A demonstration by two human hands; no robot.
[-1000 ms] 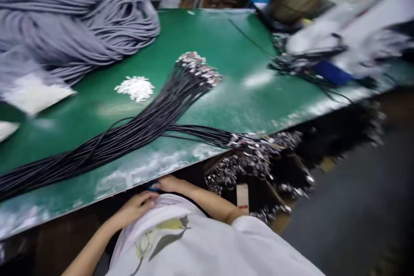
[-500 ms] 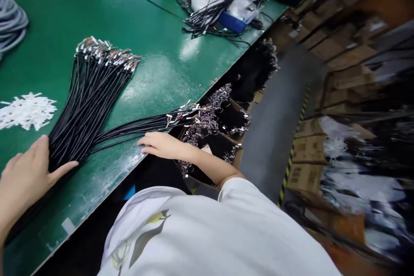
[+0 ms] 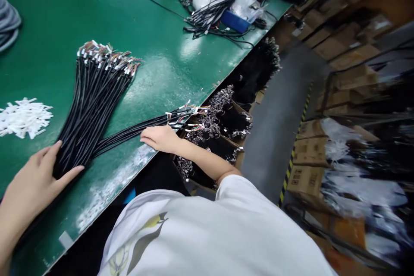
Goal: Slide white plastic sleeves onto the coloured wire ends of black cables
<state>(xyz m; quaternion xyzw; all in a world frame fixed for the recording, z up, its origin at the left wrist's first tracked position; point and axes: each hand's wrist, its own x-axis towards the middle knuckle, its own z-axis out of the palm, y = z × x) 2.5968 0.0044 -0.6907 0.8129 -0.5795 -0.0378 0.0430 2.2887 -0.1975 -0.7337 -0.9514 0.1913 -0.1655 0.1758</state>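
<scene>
A thick bundle of black cables (image 3: 93, 103) lies on the green table, its far ends fanned out with white connectors and thin coloured wires. My left hand (image 3: 39, 181) is wrapped round the near part of this bundle, thumb on the right side and fingers on the left. A smaller group of black cables (image 3: 129, 136) branches off to the right, its connector ends (image 3: 184, 112) reaching the table edge. My right hand (image 3: 160, 139) is closed at the near side of this group, fingers curled against the cables. Its fingertips are partly hidden.
White plastic pieces (image 3: 24, 116) lie piled at left, below a coiled grey cable (image 3: 8, 23). More cables (image 3: 210, 15), plastic bags and a blue box (image 3: 234, 21) occupy the far table end. Boxes of cables (image 3: 223, 116) stand below the edge; cartons (image 3: 310, 151) line the aisle.
My right hand has shifted slightly right. The loose cable by it now lies closer to the smaller group. My left hand has moved slightly right, still round the bundle.
</scene>
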